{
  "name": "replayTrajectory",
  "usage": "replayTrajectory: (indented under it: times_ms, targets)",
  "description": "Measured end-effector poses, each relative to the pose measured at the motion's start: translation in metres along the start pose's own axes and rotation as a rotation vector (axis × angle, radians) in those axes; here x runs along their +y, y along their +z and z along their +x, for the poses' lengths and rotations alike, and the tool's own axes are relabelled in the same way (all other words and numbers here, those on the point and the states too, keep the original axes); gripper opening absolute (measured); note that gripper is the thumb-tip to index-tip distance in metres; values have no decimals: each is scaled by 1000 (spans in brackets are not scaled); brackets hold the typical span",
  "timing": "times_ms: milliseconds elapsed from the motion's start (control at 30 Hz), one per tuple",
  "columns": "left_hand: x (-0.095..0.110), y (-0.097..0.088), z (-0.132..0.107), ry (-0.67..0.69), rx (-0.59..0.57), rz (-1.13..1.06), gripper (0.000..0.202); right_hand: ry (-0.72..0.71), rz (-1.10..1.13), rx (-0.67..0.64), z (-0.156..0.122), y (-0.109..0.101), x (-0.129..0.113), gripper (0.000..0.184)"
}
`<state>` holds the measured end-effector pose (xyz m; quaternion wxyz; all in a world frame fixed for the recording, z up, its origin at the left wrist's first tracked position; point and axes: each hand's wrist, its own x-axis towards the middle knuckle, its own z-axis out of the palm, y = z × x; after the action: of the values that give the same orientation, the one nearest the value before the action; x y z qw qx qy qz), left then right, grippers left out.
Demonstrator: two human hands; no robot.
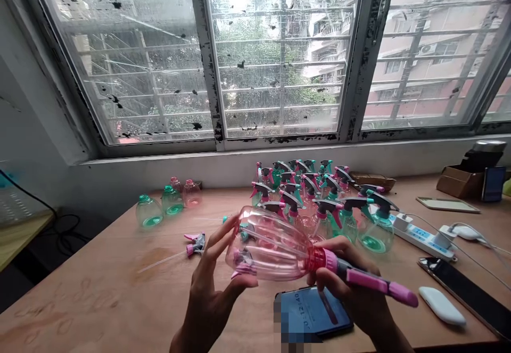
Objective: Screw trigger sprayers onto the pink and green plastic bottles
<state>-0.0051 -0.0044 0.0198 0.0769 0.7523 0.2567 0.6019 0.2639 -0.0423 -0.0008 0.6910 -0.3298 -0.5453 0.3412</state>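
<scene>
Four headless bottles (pixel 149 215) are standing leftmost, green and pink. Near a loose trigger sprayer (pixel 197 244), the left hand (pixel 211 292) is bracing a pink spray bottle (pixel 275 244) above the tabletop (pixel 99 289), thumb and fingertips spread around its base; the right hand (pixel 365 305) is clamping its collar (pixel 330 261). Light fingertip pressure, I'm thinking, could be letting it slip onto the smartphone (pixel 305 313) below. Its translucent, rounded plastic is glinting beside an opaque trigger (pixel 366 280).
</scene>
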Motion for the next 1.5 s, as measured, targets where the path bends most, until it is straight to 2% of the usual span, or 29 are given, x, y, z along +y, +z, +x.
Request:
replayTrajectory:
  times_ms: [100,167,267,367,433,567,633,700,767,833,867,933,1033,1100,1167,1333,1500]
  targets:
    - [1,2,5,138,-21,-32,60,164,192,-14,0,4,-5,44]
    - [2,3,4,151,-51,-54,65,170,169,-18,0,3,-3,45]
    - [1,4,-2,61,-65,-161,72,-7,-70,16,-1,-3,3,38]
    - [1,5,-4,-18,-18,-274,59,-148,-260,34,-1,-5,6,34]
    - [2,5,-2,-10,-13,-253,53,-81,-192,25,-1,-1,2,33]
    - [4,3,4,123,3,-77,56,189,183,-24,0,12,-10,43]
    - [6,2,4,143,-1,-16,58,217,249,-34,0,13,-11,43]
    - [8,1,2,103,-32,11,64,143,165,-20,1,8,-6,36]
    - [9,0,0,28,-50,4,69,-17,-23,-13,2,2,0,29]
    - [8,0,-1,-52,-41,-6,61,-154,-173,-14,3,-3,4,30]
    - [8,0,-1,-75,-33,-10,53,-164,-191,-9,3,-3,4,29]
    - [5,0,0,-54,-19,-5,48,-45,-97,6,3,1,2,27]
    - [3,-1,1,45,-9,6,57,193,185,-8,2,10,-6,38]
    - [4,-1,1,70,-13,-1,61,251,289,-19,1,14,-11,43]
    - [6,-1,-1,51,-16,-25,62,242,265,0,0,15,-14,43]
    - [6,-1,-7,-45,-13,-82,64,148,34,66,-1,13,-18,37]
    - [5,-1,-6,-102,-14,-125,45,74,-36,58,1,9,-17,34]
